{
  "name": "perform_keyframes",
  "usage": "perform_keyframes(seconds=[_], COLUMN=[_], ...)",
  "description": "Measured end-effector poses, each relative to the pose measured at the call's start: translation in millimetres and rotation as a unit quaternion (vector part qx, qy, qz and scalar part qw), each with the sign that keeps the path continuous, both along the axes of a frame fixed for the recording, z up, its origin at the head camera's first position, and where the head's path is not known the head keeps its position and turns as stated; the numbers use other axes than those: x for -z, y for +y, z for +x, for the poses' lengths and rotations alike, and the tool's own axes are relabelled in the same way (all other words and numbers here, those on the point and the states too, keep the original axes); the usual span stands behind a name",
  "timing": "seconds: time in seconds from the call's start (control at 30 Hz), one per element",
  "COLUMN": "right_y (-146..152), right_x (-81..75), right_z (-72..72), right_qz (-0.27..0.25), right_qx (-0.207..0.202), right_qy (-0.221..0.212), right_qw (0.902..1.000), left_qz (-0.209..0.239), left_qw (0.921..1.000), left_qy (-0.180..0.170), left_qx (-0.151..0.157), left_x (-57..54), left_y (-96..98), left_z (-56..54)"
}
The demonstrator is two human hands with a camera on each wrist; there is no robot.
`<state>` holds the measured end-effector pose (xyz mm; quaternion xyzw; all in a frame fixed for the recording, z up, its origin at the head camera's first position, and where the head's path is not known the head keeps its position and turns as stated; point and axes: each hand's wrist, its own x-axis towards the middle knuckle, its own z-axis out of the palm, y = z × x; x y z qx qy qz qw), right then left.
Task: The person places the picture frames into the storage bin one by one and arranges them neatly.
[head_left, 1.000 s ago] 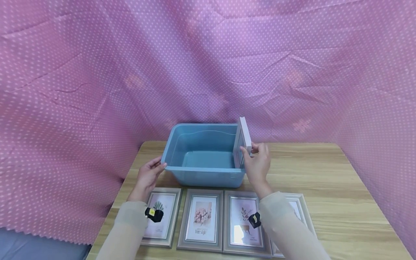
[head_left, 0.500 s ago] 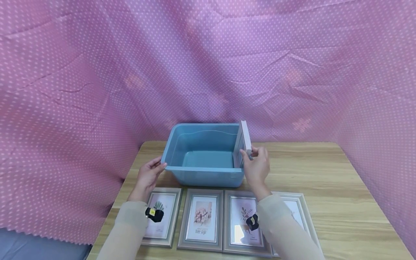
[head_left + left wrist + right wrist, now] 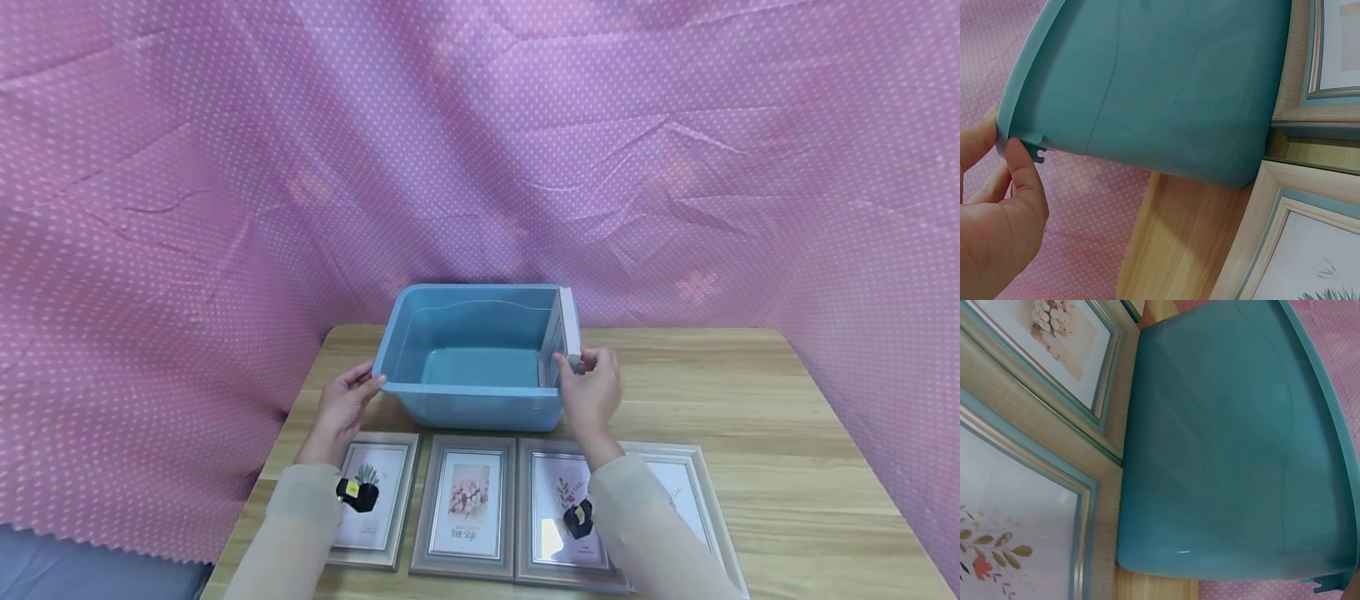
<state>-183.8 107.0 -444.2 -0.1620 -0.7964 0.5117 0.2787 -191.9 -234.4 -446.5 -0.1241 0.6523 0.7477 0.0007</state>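
A blue plastic tub (image 3: 465,408) stands on the wooden table. My left hand (image 3: 343,410) pinches its near left rim, thumb and fingers on either side, as the left wrist view also shows. On the right, my right hand (image 3: 592,396) grips a white-edged picture frame (image 3: 568,321) between thumb and fingers. That frame stands on edge inside the tub along its right wall, its top about level with the rim. The right wrist view shows the tub's outer side (image 3: 1222,444), with only a sliver of the hand at the lower right edge.
In front of the tub lie several picture frames: a plant print (image 3: 371,508) at left, a "free style" flower print (image 3: 465,508), a potted-plant print (image 3: 566,475), and a white-edged one (image 3: 697,492) partly under my right arm. Pink dotted cloth (image 3: 480,150) hangs behind the table (image 3: 750,400).
The picture frame in my right hand has slid down into the tub along its right wall, the hand lowering slightly with it. My left hand has stayed on the rim.
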Motion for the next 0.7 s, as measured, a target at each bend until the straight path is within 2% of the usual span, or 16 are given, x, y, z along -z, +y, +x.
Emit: perform_keyframes(seconds=[0.33, 0.7], right_y=[-1, 3], right_x=[3.3, 11.0], right_z=[2.4, 5.0], right_qz=[-0.024, -0.005], right_qx=[-0.001, -0.015], right_qy=[-0.011, 0.01], right_qw=[0.9997, 0.9998], left_qz=[-0.006, -0.008], left_qw=[1.0, 0.9999], left_qy=[0.0, -0.001], left_qx=[-0.007, -0.01], left_x=[-0.8, -0.6], left_y=[1.9, 2.5], left_z=[-2.2, -2.4])
